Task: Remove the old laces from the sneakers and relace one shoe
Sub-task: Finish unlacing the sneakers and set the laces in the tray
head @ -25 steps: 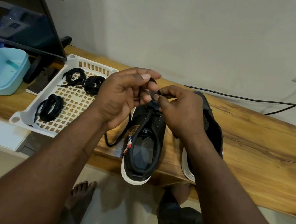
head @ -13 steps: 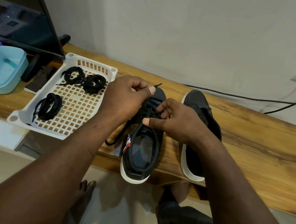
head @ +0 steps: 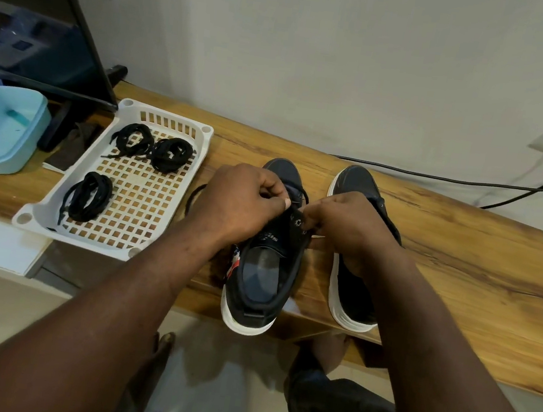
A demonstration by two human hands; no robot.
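Grained wooden counter [head: 447,249]. Left grip [head: 239,201] pinches black lace [head: 190,200]; right grip [head: 353,227] pinches eyelet flap of sneaker [head: 261,273], centre; second sneaker [head: 351,296] at 3 o'clock. White lattice tray [head: 38,206], 9 o'clock: three coiled laces [head: 86,195].

soft even light, sharp focus, wide-angle edge distortion
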